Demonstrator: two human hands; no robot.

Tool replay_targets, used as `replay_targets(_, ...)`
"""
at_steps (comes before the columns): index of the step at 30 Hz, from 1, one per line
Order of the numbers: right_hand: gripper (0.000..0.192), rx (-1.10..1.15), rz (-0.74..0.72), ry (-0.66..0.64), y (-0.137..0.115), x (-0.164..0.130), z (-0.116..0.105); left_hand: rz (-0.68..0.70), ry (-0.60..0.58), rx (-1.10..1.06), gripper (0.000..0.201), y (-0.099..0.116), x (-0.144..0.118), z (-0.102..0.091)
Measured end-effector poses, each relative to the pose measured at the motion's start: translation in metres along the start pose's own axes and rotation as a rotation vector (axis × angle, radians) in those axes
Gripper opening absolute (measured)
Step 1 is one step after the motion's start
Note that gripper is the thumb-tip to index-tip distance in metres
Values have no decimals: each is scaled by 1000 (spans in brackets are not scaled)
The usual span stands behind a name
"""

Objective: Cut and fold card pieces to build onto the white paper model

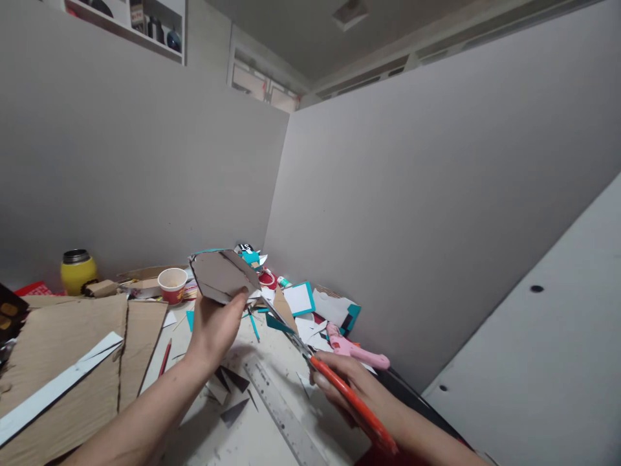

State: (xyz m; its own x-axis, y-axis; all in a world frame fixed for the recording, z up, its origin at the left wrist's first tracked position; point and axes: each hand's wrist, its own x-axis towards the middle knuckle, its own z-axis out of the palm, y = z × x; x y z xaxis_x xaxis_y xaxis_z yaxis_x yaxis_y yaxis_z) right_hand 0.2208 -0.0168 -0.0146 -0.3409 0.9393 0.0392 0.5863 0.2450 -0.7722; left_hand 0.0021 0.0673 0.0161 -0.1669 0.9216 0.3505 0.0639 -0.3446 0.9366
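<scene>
My left hand [217,327] is closed on a grey piece of cardboard [226,272] with angled, cut edges, raised above the table. In my right hand [352,382] is a pair of scissors [339,383] with red handles. Their metal blades point up and left, with the tips close to the right edge of the cardboard. Whether the blades touch it, I cannot tell. Under my hands a clear ruler [281,408] and dark triangular offcuts [235,382] lie on the white table.
Brown cardboard sheets [68,349] with a white strip [63,385] cover the left side. Behind stand a yellow bottle [78,273] and a paper cup [173,285]. A pink glue gun [356,349] lies to the right among paper scraps. Grey partitions [412,213] enclose the table.
</scene>
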Motion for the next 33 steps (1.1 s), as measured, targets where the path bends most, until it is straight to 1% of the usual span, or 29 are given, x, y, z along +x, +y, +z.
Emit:
replay_targets(5, 45, 42, 33, -1, -4, 3, 0, -46, -30, -8, 21, 6, -4, 2)
replay_targets(10, 44, 55, 62, -10, -1, 5, 0, -71, -50, 13, 20, 9, -7, 4)
replay_targets(14, 43, 71, 71, 18, 3, 4, 2, -90, -41, 4, 17, 3, -6, 4)
replay_targets(18, 43, 127, 67, 25, 5, 3, 4, -73, -46, -53, 18, -5, -4, 4)
replay_targets(22, 42, 175, 61, 23, 6, 2, 6, -114, -28, -71, 17, -6, -4, 5)
replay_targets(24, 42, 194, 59, 18, 5, 2, 7, -142, -15, -61, 20, -3, -5, 5)
replay_targets(27, 44, 183, 65, 31, 5, 1, 8, -191, 9, -90, 32, 1, -7, 6)
replay_targets(30, 44, 160, 41, 27, 9, 1, 8, -222, 16, -162, 39, 1, -8, 7)
replay_targets(33, 40, 120, -24, 31, 17, 1, 8, -263, 3, -228, 36, 1, -7, 8)
